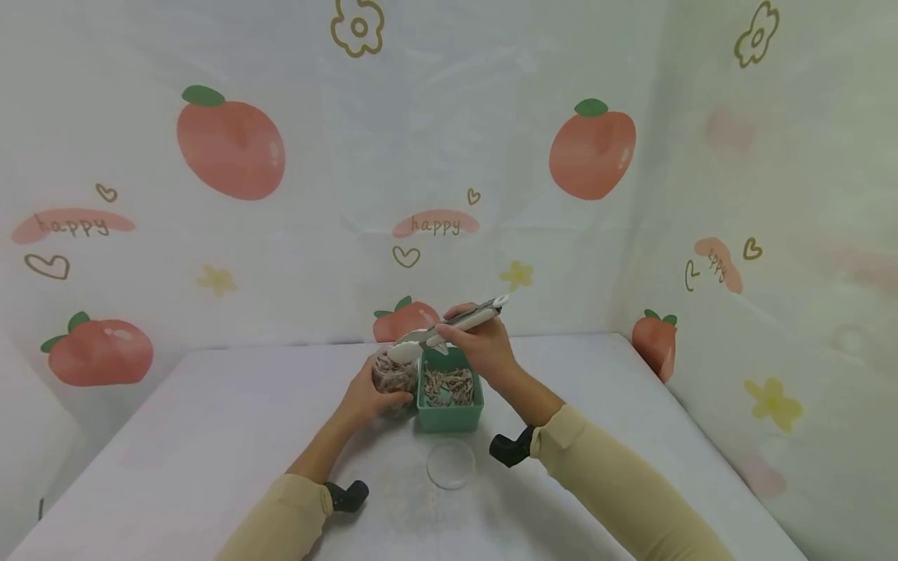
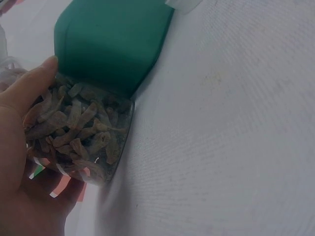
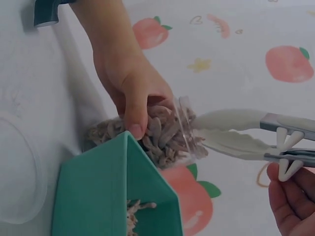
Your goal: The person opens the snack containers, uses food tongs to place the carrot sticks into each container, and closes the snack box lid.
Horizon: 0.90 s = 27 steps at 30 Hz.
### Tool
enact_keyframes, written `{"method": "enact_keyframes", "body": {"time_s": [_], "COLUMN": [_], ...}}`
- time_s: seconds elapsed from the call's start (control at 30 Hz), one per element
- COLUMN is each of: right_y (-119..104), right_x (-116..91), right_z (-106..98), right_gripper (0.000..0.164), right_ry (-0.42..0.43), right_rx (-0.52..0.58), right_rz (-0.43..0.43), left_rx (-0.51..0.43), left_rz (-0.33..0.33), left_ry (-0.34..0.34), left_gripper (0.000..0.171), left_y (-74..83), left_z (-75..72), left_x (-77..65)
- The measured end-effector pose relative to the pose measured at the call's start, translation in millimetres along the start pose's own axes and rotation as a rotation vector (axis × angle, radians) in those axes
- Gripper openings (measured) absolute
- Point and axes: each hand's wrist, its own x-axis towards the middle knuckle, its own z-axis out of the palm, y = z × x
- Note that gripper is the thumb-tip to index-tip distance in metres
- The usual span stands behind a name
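Observation:
My left hand (image 1: 363, 397) grips a clear plastic jar (image 2: 78, 135) full of brownish-grey dried pieces, fingers and thumb around its side. In the right wrist view the jar lies tilted, its mouth turned toward a pair of tongs (image 3: 231, 119). Those tongs have white scalloped tips and grey handles, and my right hand (image 1: 489, 352) holds them by the handles. Their tips are right at the pieces in the jar's mouth, with the two arms a little apart. Beside the jar stands a green box (image 1: 450, 421) with similar pieces inside.
A clear round lid (image 1: 451, 465) lies on the white tabletop (image 1: 245, 421) in front of the box. Black curved pieces (image 1: 512, 447) sit at both wrists. Behind the table hangs a white backdrop (image 1: 449, 140) printed with fruit, and it continues along the right side.

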Motion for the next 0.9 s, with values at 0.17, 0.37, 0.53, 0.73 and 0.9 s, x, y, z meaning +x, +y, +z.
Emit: {"method": "enact_keyframes", "body": {"time_s": [0.17, 0.37, 0.53, 0.73, 0.9], "right_y": [-3.3, -0.5, 2.6, 0.8, -16.1], "right_x": [-0.1, -2.7, -5.3, -5.7, -9.5], "right_z": [-0.8, 2.1, 4.1, 2.5, -6.3], "right_gripper": [0.022, 0.025, 0.023, 0.025, 0.025], "right_ry": [0.039, -0.001, -0.009, 0.027, 0.072], "right_rx": [-0.011, -0.04, -0.098, -0.059, -0.078], "right_rz": [-0.017, 0.002, 0.011, -0.012, -0.04], "left_rx": [0.007, 0.009, 0.001, -0.011, 0.002], "left_rz": [0.005, 0.006, 0.017, 0.001, -0.007], "left_ry": [0.003, 0.005, 0.009, 0.01, 0.008], "left_gripper": [0.097, 0.098, 0.099, 0.099, 0.099], "left_y": [-0.5, -1.6, -2.8, -2.9, -1.3], "left_z": [-0.6, -0.1, 0.5, 1.1, 0.4], "left_x": [0.6, 0.7, 2.0, 0.7, 1.1]}}
